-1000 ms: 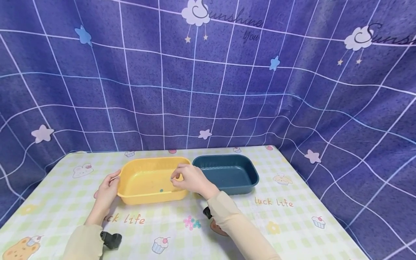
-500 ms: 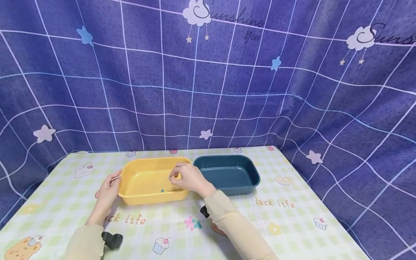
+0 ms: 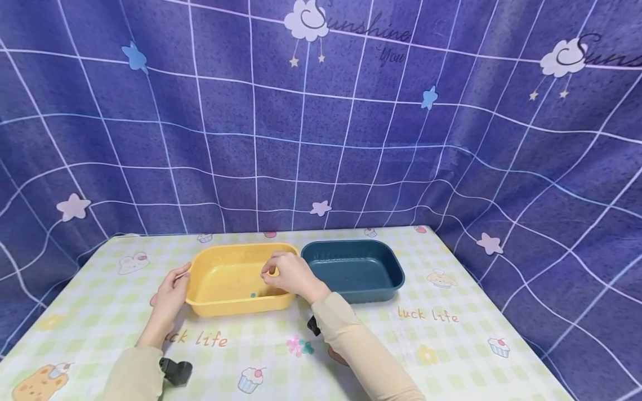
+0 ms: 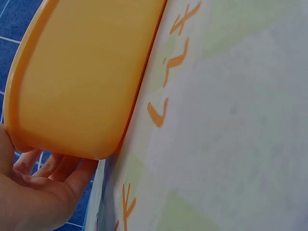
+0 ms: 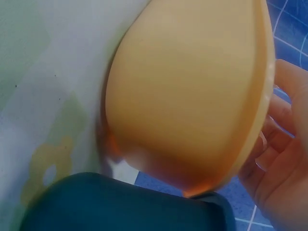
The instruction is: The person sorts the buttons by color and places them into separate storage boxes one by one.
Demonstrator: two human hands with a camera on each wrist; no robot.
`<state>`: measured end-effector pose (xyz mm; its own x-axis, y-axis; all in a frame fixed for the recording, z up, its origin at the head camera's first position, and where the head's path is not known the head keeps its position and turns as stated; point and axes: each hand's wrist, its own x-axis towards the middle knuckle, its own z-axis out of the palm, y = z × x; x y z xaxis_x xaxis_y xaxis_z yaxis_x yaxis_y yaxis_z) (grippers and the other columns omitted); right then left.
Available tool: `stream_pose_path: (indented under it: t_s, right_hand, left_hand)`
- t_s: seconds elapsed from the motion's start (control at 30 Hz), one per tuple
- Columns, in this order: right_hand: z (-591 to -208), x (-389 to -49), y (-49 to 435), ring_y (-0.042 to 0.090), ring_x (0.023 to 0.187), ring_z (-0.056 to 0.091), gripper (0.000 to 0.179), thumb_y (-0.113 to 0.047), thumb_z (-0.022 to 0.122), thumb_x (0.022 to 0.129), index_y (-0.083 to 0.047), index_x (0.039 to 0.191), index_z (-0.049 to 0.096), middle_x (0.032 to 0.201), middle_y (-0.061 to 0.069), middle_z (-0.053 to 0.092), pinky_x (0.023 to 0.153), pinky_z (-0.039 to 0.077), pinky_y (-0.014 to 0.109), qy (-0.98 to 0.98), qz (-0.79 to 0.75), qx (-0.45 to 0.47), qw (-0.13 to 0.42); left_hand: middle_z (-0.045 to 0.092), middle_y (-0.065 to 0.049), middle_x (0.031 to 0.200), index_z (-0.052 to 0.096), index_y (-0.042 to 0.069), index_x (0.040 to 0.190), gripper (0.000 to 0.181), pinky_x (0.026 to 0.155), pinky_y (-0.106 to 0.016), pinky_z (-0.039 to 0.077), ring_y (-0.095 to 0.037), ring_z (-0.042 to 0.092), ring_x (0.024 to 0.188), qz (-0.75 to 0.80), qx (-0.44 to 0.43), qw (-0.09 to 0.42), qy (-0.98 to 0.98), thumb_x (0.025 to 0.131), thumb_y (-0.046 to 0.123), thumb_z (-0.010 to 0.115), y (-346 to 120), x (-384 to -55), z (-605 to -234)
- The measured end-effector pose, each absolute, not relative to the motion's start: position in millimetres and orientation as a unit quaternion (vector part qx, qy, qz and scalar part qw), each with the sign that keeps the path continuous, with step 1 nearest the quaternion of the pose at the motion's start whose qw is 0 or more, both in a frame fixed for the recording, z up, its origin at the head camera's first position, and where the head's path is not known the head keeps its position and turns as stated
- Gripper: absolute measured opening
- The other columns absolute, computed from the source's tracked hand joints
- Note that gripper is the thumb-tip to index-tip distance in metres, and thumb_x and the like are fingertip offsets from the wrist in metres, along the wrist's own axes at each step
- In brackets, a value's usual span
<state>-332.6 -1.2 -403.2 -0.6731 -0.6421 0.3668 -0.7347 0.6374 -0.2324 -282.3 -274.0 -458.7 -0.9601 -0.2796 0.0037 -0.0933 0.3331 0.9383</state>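
Observation:
A yellow basin (image 3: 236,306) stands on the table. My left hand (image 3: 169,295) holds its left end, fingertips up at the rim; in the left wrist view the hand's fingers (image 4: 62,168) lie behind the end wall. My right hand (image 3: 291,273) is over the basin's right side, thumb and forefinger brought together in a pinch. I cannot tell whether something tiny sits between those fingertips; in the right wrist view the basin wall hides them. A small teal bead (image 3: 253,295) lies inside the basin near its front wall.
A dark teal basin (image 3: 353,273) stands right beside the yellow one, on its right. Several pink and teal beads (image 3: 299,346) lie in a cluster on the checked tablecloth (image 3: 451,345) in front. A blue curtain (image 3: 251,122) hangs behind and to the right.
The right hand has shifted very slightly left over the basin; a greyish speck at its fingertips one second ago is no longer visible. The left hand keeps its place; the whole view drifts slightly.

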Motion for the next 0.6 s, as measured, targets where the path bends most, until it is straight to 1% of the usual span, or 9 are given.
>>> stream_pose_path:
  t_s: [0.17,0.27,0.33,0.37,0.4,0.47,0.5,0.53,0.6]
  right_hand:
    - [-406.0,-335.1,-2.5,0.007,0.074,0.061,0.010,-0.026,0.065,0.085,-0.020,0.086,0.074,0.083,-0.009,0.064,0.058,0.041,0.009,-0.897,0.177,0.384,0.127]
    - [-407.3,-336.6,-3.8,0.007,0.074,0.062,0.010,-0.026,0.066,0.085,-0.020,0.086,0.074,0.082,-0.009,0.064,0.059,0.042,0.009,-0.898,0.174,0.383,0.127]
    - [-407.3,-337.2,-5.1,0.005,0.074,0.061,0.010,-0.026,0.066,0.085,-0.020,0.086,0.074,0.082,-0.009,0.064,0.059,0.042,0.010,-0.900,0.170,0.381,0.127]
    - [-407.2,-337.5,-5.8,0.005,0.073,0.060,0.010,-0.026,0.066,0.085,-0.020,0.086,0.074,0.082,-0.009,0.064,0.059,0.042,0.010,-0.901,0.170,0.379,0.126]
    - [-407.3,-337.9,-6.7,0.004,0.073,0.059,0.010,-0.026,0.066,0.084,-0.021,0.085,0.074,0.083,-0.009,0.064,0.060,0.042,0.010,-0.902,0.169,0.378,0.126]
    - [-407.8,-338.8,-8.2,0.002,0.073,0.058,0.010,-0.026,0.066,0.084,-0.021,0.085,0.074,0.082,-0.010,0.064,0.060,0.042,0.010,-0.903,0.166,0.375,0.125]
    - [-408.5,-339.4,-9.0,0.001,0.073,0.058,0.010,-0.027,0.066,0.084,-0.021,0.085,0.074,0.082,-0.010,0.064,0.060,0.043,0.010,-0.905,0.161,0.374,0.126]
    - [-409.3,-340.0,-9.9,0.000,0.072,0.057,0.010,-0.027,0.066,0.084,-0.022,0.085,0.074,0.082,-0.011,0.064,0.061,0.043,0.010,-0.905,0.158,0.374,0.126]
    - [-411.4,-341.3,-11.4,-0.001,0.073,0.057,0.010,-0.028,0.066,0.085,-0.022,0.086,0.074,0.082,-0.011,0.063,0.061,0.043,0.009,-0.907,0.152,0.373,0.125]
  left_hand:
    - [0.036,-0.023,0.146,0.025,0.010,0.148,0.052,0.070,-0.001,0.041,-0.033,0.043,0.126,-0.573,0.117,0.079,-0.807,0.102,0.033,0.025,-272.1,-283.7,-458.6]
    - [0.036,-0.023,0.146,0.025,0.010,0.148,0.051,0.071,-0.001,0.043,-0.030,0.045,0.124,-0.573,0.118,0.078,-0.807,0.102,0.033,0.026,-271.5,-284.1,-458.4]
    - [0.037,-0.022,0.145,0.025,0.010,0.148,0.051,0.071,-0.003,0.044,-0.019,0.052,0.114,-0.569,0.121,0.079,-0.809,0.102,0.033,0.027,-271.7,-283.8,-458.0]
    - [0.038,-0.022,0.145,0.026,0.010,0.148,0.051,0.071,-0.003,0.044,-0.012,0.054,0.107,-0.567,0.122,0.080,-0.810,0.102,0.032,0.027,-271.8,-283.5,-457.7]
    - [0.039,-0.022,0.144,0.026,0.011,0.148,0.051,0.071,-0.004,0.044,-0.004,0.054,0.100,-0.566,0.124,0.080,-0.811,0.102,0.032,0.027,-272.2,-283.3,-457.4]
    - [0.039,-0.022,0.144,0.026,0.011,0.147,0.051,0.071,-0.004,0.045,0.008,0.049,0.089,-0.566,0.125,0.081,-0.811,0.102,0.032,0.028,-273.0,-282.9,-457.0]
    - [0.039,-0.022,0.144,0.026,0.010,0.147,0.051,0.071,-0.004,0.045,0.012,0.046,0.085,-0.568,0.124,0.080,-0.810,0.102,0.032,0.028,-273.4,-282.8,-456.7]
    - [0.038,-0.023,0.144,0.026,0.010,0.147,0.051,0.072,-0.005,0.045,0.013,0.045,0.084,-0.570,0.124,0.080,-0.808,0.102,0.032,0.028,-273.7,-282.6,-456.5]
    - [0.038,-0.023,0.145,0.026,0.010,0.147,0.051,0.072,-0.004,0.045,0.012,0.045,0.086,-0.571,0.122,0.078,-0.808,0.102,0.032,0.028,-274.1,-282.4,-455.8]
